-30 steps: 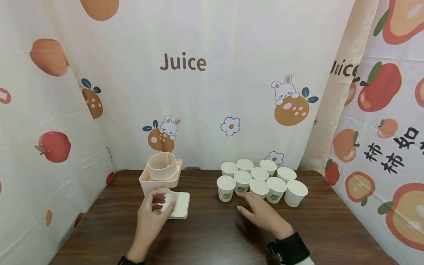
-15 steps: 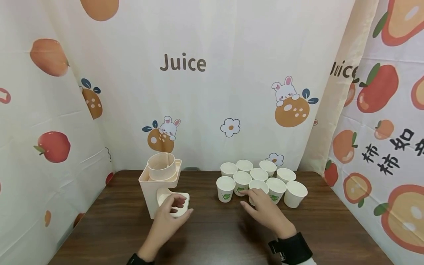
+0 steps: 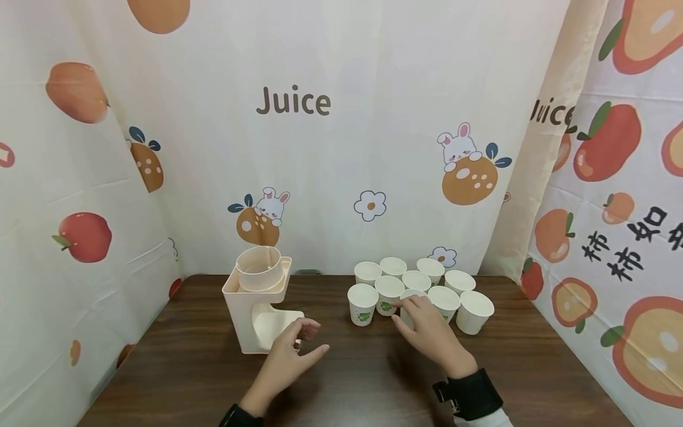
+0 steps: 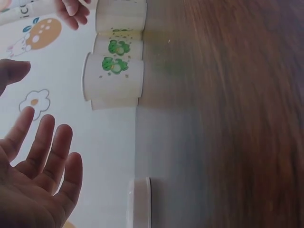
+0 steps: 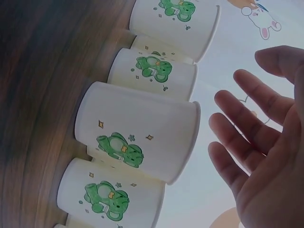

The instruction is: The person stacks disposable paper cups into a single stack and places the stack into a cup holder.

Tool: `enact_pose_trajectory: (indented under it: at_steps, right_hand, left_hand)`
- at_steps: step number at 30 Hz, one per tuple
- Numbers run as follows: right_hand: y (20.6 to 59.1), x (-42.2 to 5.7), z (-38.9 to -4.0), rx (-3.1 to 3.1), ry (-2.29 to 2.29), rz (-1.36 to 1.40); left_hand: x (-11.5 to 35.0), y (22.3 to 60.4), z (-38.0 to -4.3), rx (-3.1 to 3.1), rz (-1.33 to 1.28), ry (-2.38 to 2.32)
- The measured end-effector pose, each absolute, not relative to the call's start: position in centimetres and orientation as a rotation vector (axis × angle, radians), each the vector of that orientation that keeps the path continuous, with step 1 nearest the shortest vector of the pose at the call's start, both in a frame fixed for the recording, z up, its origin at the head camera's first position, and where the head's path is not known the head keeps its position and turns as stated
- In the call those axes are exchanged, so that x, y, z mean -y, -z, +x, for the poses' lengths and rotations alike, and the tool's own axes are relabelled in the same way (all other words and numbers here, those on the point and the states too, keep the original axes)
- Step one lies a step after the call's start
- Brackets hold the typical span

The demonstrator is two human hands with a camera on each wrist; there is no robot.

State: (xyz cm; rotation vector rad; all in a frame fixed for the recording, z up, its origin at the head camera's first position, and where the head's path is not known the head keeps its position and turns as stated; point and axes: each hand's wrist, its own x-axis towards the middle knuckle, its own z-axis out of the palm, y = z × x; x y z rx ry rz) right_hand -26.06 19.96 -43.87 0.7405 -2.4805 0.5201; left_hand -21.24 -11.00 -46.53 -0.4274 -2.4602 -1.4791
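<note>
Left grip (image 3: 285,356) near cream stand (image 3: 249,320), right grip (image 3: 431,339) near cup rims (image 3: 390,287), tabletop (image 3: 357,367) between

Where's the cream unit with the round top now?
In the head view, the cream unit stands on the table, at left, just beyond the left hand and left of the cups.

Forward-down head view, close sideways wrist views, shared cups (image 3: 417,281)

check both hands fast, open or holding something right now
Left hand: open, holding nothing, near the cream appliance.
Right hand: open, holding nothing, near the paper cups.
</note>
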Motion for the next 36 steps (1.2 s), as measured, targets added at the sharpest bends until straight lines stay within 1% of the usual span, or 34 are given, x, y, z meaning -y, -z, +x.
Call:
enact_pose_trajectory:
  at_steps: [7, 15, 24, 36]
  right_hand:
    - [43.5, -20.6, -26.4, 2.495, -0.512, 0.721]
    - [42.9, -21.0, -27.4, 2.544, -0.45, 0.683]
    - [42.8, -21.5, -28.8, 2.665, -0.404, 0.57]
    - [42.9, -21.9, -29.8, 2.769, -0.385, 0.547]
  left_hand:
    - [10.2, 46.9, -21.5, 2.481, -0.464, 1.486]
    - [9.9, 47.1, -21.7, 2.516, -0.59, 1.533]
    - [9.3, 47.6, -21.8, 2.638, -0.662, 1.47]
    - [8.6, 48.0, -22.1, 2.683, -0.728, 1.436]
